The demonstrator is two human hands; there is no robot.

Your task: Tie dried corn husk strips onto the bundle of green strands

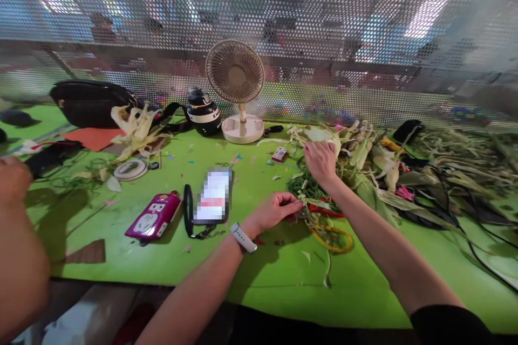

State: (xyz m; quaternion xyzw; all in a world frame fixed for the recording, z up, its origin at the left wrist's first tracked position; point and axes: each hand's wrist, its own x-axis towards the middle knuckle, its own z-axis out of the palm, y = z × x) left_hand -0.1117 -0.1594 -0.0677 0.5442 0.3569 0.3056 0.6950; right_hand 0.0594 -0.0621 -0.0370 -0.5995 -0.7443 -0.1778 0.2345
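Note:
My left hand [277,211], with a white band on its wrist, is held just above the green table [267,285]. Its thumb and forefinger are pinched together; what lies between them is too small to make out. Close to those fingertips are a red handle-like piece [327,209] and a yellow loop [334,240]. Farther back, my right hand [321,163] reaches into a heap of dried corn husks [358,151] with its fingers bent down, and their tips are hidden. A tangle of thin green strands [303,180] lies beneath and beside it.
A phone [212,197] and a magenta socket block [156,216] lie left of my hands. Behind stand a fan [243,128], a bottle [203,113] and a black bag [91,102]. Black cables [465,226] run at right. Another person's arm [18,259] enters at left.

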